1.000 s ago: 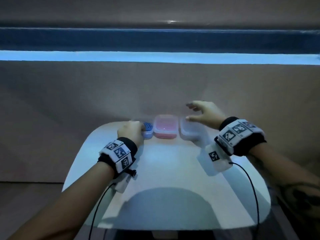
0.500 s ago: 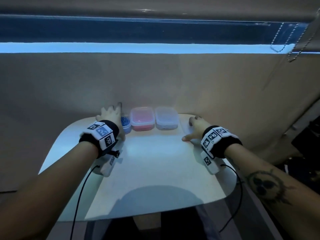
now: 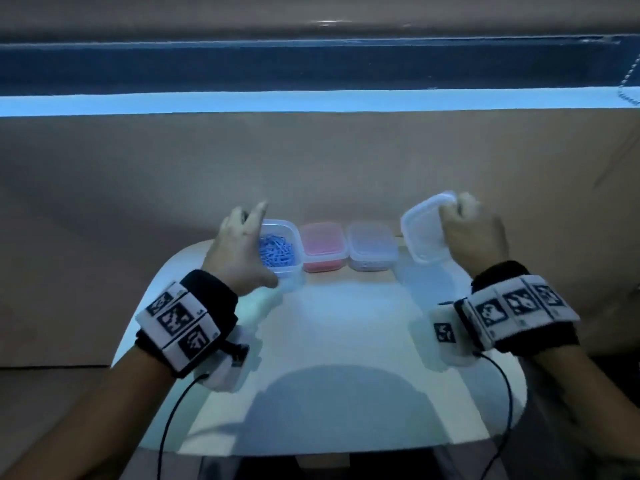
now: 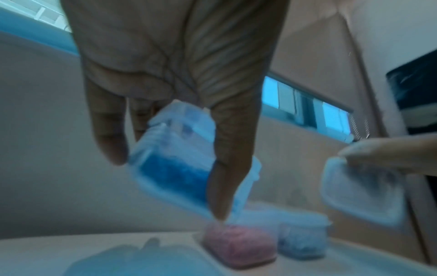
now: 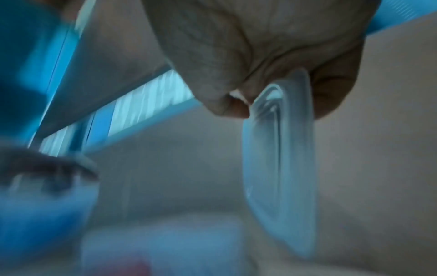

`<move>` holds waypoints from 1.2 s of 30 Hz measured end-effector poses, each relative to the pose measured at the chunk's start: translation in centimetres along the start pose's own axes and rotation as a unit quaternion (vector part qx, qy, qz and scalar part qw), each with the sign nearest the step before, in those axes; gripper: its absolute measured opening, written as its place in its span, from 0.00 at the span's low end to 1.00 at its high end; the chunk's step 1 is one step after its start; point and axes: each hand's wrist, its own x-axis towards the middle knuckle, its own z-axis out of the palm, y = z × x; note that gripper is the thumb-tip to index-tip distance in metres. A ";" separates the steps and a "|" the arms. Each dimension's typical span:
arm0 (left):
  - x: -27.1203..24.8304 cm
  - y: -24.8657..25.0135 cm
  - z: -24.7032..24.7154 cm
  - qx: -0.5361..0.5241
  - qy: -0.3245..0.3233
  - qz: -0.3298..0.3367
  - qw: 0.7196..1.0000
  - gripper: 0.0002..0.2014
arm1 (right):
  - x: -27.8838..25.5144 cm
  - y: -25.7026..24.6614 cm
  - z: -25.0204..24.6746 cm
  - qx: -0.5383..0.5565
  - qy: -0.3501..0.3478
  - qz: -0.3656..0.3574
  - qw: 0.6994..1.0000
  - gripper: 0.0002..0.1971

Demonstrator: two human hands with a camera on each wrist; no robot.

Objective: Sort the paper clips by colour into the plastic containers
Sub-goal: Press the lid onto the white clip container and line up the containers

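Up above the white table (image 3: 332, 341), the left hand (image 3: 239, 251) grips the open container of blue paper clips (image 3: 278, 252), thumb and fingers curled round its walls. Beside it sit the pink container (image 3: 323, 247) and pale container (image 3: 372, 245). Further right, the right hand (image 3: 474, 233) pinches a clear lid (image 3: 424, 233), raised and tilted.
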 end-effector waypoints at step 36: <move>-2.7 3.0 -1.2 -0.516 0.028 -0.121 0.847 0.38 | -7.0 -8.5 4.9 0.312 -0.308 -0.126 0.890 0.02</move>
